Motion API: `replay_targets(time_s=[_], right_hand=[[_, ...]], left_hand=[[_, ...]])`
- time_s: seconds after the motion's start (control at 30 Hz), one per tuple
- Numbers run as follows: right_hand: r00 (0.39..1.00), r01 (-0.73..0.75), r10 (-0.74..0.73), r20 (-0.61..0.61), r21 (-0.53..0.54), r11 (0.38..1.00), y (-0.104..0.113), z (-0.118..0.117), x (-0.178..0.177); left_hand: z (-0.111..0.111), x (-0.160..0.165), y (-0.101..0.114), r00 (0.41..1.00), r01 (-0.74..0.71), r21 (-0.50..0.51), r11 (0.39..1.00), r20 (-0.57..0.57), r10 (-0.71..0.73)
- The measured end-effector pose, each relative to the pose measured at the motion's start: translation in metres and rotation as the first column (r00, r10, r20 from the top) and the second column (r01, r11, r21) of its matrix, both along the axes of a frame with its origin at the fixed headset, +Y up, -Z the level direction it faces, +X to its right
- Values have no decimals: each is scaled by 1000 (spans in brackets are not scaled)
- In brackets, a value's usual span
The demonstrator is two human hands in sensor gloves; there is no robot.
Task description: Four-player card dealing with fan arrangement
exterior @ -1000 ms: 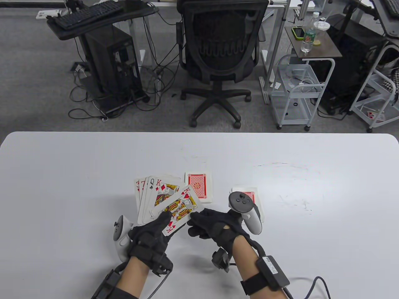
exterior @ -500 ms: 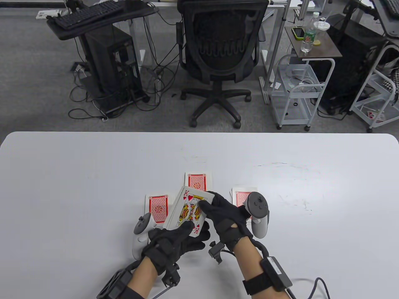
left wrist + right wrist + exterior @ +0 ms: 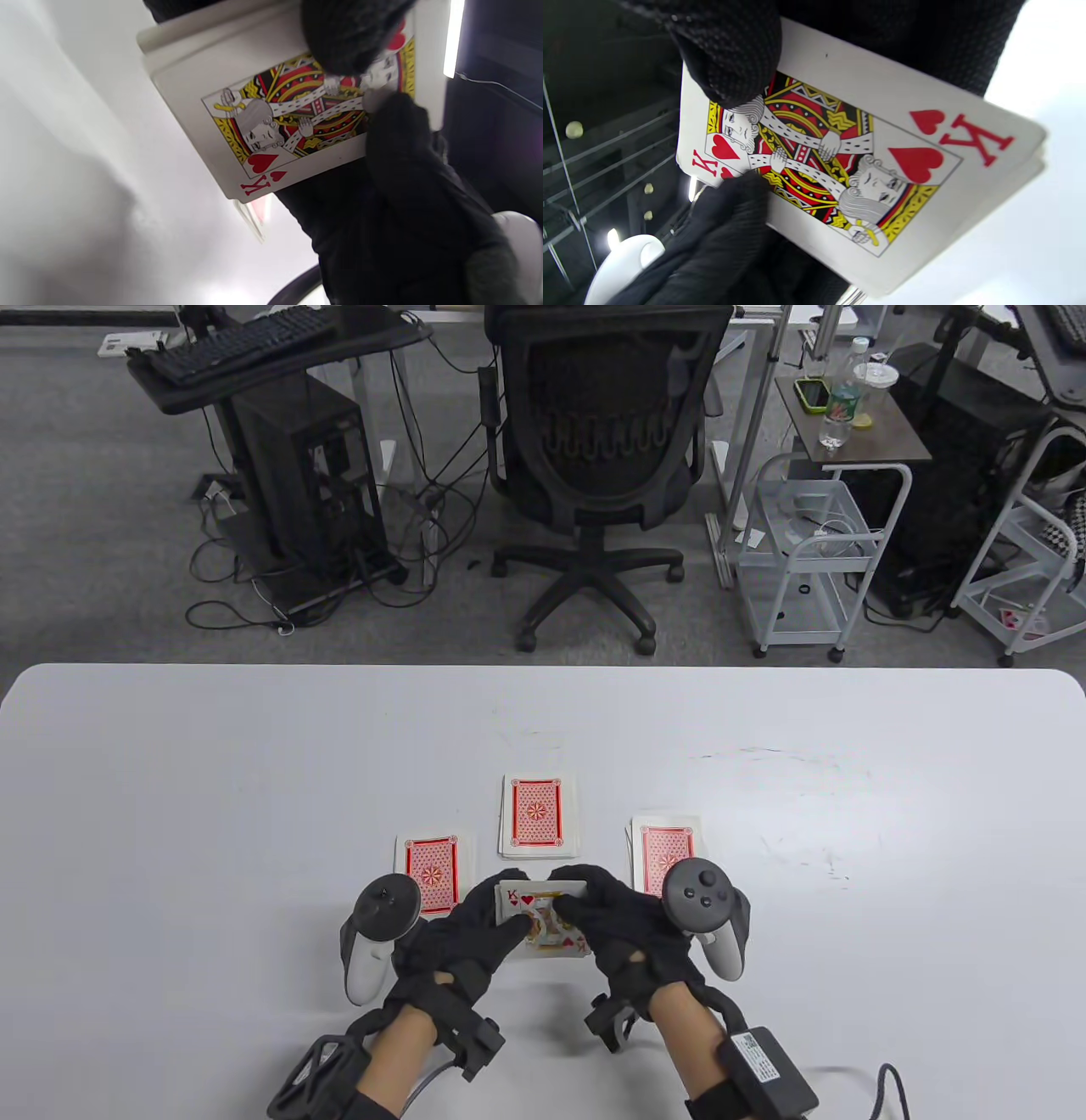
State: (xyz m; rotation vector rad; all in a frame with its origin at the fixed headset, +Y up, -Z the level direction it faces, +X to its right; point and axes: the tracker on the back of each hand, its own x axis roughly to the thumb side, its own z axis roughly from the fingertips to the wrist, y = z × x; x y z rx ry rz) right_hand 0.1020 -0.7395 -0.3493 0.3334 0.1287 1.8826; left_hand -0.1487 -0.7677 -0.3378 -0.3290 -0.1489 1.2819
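A black mesh-backed office chair (image 3: 607,432) is standing on grey carpet beyond the white worktop (image 3: 170,780), flanked by a black computer tower (image 3: 305,475) and a white wire trolley (image 3: 806,551).

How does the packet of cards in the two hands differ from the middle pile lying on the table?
The held packet shows a face, the king of hearts; the middle pile shows its red patterned back. The held packet is gripped at its ends by the left hand and the right hand, while nothing touches the middle pile. The held packet lies crosswise in the table view, the middle pile lengthwise. Both are squared stacks of cards.
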Motion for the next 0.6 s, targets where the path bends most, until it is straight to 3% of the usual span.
replay_targets(time_s=[0.1, 0.23, 0.33, 0.4, 0.5, 0.6], right_hand=[[999, 33, -33, -27, -22, 999, -5, 0, 1], [997, -12, -1, -77, -171, 985, -21, -3, -2], [995, 85, -92, -35, -160, 983, -21, 0, -7], [997, 60, -66, -37, -134, 989, -16, 0, -7], [997, 57, -65, -33, -218, 974, -30, -1, -9], [996, 68, -80, -46, -207, 976, -27, 1, -11]], left_hand=[[1, -1, -3, 1000, -6, 4, 1000, -8, 6], [-3, 0, -16, 999, 35, -81, 996, 15, -34], [-1, 1, -16, 999, -35, -70, 997, -3, 35], [0, 0, -14, 999, -32, -45, 998, -8, 32], [-3, 3, -24, 999, -21, -136, 990, 23, 24], [-1, 4, -20, 1000, -21, -112, 993, -4, 21]])
